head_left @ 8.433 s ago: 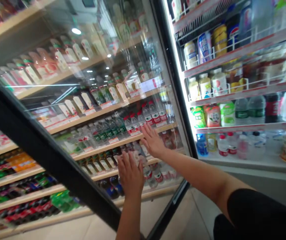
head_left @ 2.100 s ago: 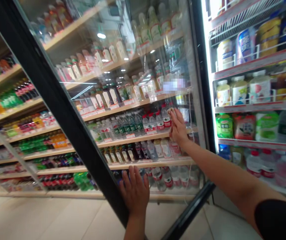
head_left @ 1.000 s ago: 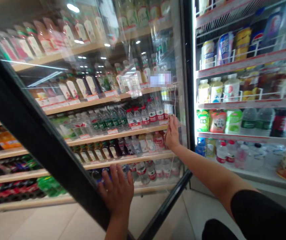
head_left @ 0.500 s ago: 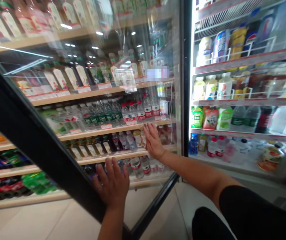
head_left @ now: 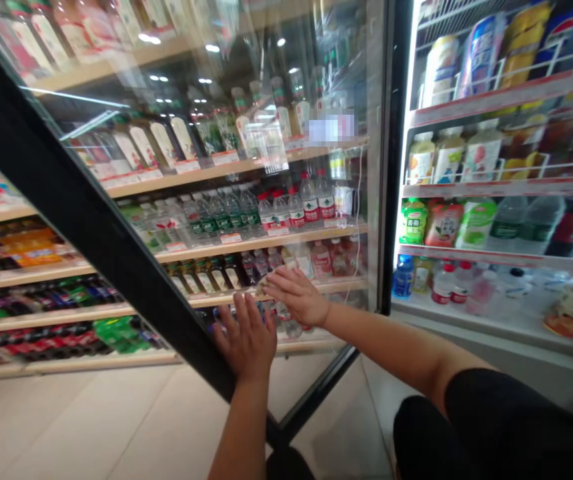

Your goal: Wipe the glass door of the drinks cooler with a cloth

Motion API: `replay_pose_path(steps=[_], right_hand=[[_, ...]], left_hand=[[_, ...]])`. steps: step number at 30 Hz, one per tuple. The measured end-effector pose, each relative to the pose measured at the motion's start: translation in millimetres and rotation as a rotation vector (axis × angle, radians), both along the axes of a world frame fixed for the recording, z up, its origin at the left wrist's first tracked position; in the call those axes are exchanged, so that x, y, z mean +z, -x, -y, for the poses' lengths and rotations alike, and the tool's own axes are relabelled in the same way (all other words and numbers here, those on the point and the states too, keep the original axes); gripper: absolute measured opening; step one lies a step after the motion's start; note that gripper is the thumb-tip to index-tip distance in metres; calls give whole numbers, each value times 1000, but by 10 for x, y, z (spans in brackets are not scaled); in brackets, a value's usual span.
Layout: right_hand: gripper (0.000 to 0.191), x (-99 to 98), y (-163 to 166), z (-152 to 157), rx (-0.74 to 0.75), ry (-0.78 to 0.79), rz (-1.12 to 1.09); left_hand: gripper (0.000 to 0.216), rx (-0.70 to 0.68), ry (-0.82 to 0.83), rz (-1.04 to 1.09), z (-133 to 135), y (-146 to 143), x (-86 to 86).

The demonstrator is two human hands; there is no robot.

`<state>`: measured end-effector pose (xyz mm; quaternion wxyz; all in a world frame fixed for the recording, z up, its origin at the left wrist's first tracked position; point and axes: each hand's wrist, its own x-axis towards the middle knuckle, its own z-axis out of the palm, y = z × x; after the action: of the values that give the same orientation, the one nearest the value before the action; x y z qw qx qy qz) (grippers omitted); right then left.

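Note:
I face the open glass door point(head_left: 266, 87) of a drinks cooler. My left hand point(head_left: 247, 337) lies flat on the lower glass, fingers spread, right beside the door's black frame point(head_left: 91, 220). My right hand point(head_left: 296, 295) is pressed flat on the glass just above and right of it, fingers stretched to the left. A small pale scrap point(head_left: 261, 288), perhaps a cloth, peeks out under its fingertips. Through the glass I see store shelves with rows of water bottles point(head_left: 296, 207).
The open cooler point(head_left: 491, 190) stands at the right with lit wire shelves of bottles and cans. The door's lower edge point(head_left: 316, 393) hangs over a pale tiled floor point(head_left: 91, 427). More shelves of soda bottles point(head_left: 41, 333) run along the left.
My right hand has slid down and left across the glass, from beside the door's hinge edge to just above my left hand. My left hand stays flat near the frame.

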<state>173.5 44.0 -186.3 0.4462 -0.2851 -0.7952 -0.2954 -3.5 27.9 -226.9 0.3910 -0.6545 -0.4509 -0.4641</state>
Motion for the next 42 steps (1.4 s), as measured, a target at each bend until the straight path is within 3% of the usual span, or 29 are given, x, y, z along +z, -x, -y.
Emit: replay_pose_path(steps=[2, 6, 8, 12, 14, 19, 21, 24, 26, 28, 31, 34, 36, 39, 42], right_hand=[[48, 154, -5, -12, 8, 53, 6], [49, 600, 37, -49, 16, 60, -185], [50, 520, 49, -34, 11, 57, -217], [45, -67, -60, 48, 12, 86, -42], [44, -180, -158, 55, 18, 92, 49], [50, 256, -287, -69, -2, 61, -147], [51, 263, -269, -86, -22, 65, -237], [51, -157, -253, -9, -37, 104, -174], [50, -503, -298, 63, 4, 120, 25], [50, -669, -385, 99, 65, 128, 231], [52, -480, -506, 53, 72, 136, 293], [56, -205, -475, -20, -14, 141, 118], [55, -280, -352, -14, -72, 146, -18], [49, -821, -134, 95, -80, 177, -37], [41, -1342, -66, 203, 131, 228, 259]], left_hand=[[77, -12, 21, 11, -8, 9, -8], [70, -45, 96, 71, -12, 13, -28], [66, -59, 123, 94, -1, 5, -38], [61, -65, 135, 104, 27, -11, -45], [60, -75, 171, 118, 32, -13, -38], [59, -59, 231, 132, 17, -11, -17], [59, -64, 257, 142, 18, -13, -14], [59, -71, 287, 154, 34, -19, -13], [59, -62, 277, 147, 45, -22, -13], [60, -51, 254, 134, 47, -21, -14], [60, -42, 231, 123, 27, -15, -20], [60, -38, 226, 120, 3, -9, -26], [59, -35, 220, 113, -6, -5, -25], [57, -28, 217, 109, -4, 6, -12], [54, -23, 228, 108, -3, 20, 4]])
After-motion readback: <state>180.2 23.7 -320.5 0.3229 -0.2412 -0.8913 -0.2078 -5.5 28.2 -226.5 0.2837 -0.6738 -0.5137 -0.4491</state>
